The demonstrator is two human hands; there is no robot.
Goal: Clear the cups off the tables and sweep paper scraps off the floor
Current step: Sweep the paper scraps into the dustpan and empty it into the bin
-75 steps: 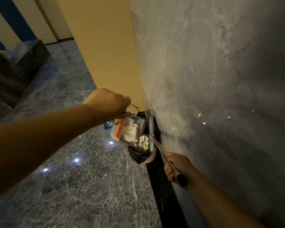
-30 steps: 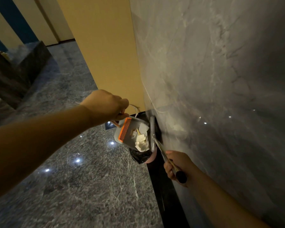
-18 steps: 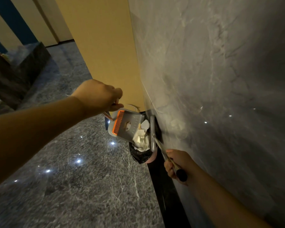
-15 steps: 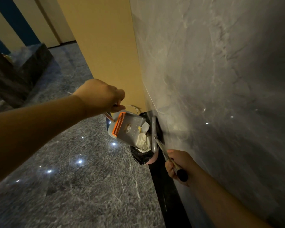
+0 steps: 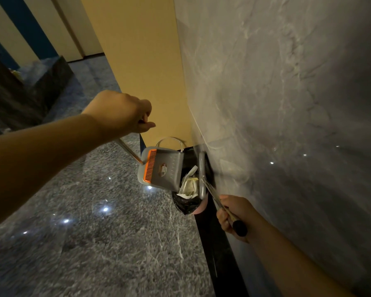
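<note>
Now left hand [image 5: 118,113] grips grey orange-combed dustpan [image 5: 160,166], right hand [image 5: 234,215] grips broom handle [image 5: 217,202] — tipped steeply, white paper scraps [image 5: 189,183] may miss black-lined bin [image 5: 186,203].

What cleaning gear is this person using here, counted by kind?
Dustpans: 1, grey with an orange comb, held by the left hand.
Brooms: 1, held by the right hand.
Bins with black liner: 1.
Total: 3
</note>
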